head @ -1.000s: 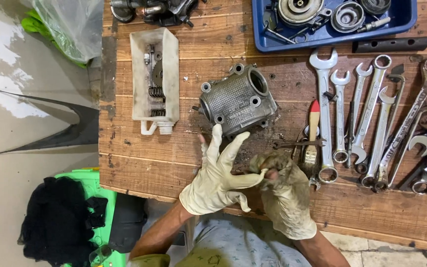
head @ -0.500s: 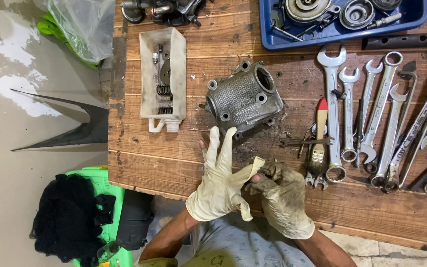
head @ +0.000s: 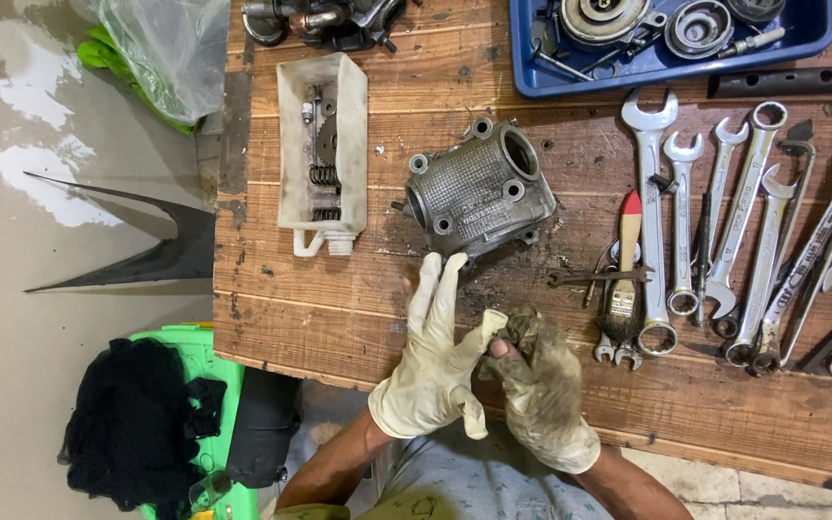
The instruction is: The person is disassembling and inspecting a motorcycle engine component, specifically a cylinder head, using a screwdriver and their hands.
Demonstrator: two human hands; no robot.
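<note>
Two gloved hands meet at the tabletop (head: 339, 318) edge

Our left hand (head: 432, 371) has spread its fingers wide since a moment ago; our right hand (head: 539, 400) pinches its glove cuff; the finned metal cylinder (head: 479, 188) lies just beyond, untouched.

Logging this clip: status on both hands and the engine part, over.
Left hand open, fingers spread. Right hand, dirty glove, pinching the left glove's thumb. Ribbed metal cylinder untouched on the wooden bench, just beyond the fingertips. Brush and wrenches off to the right.
</note>
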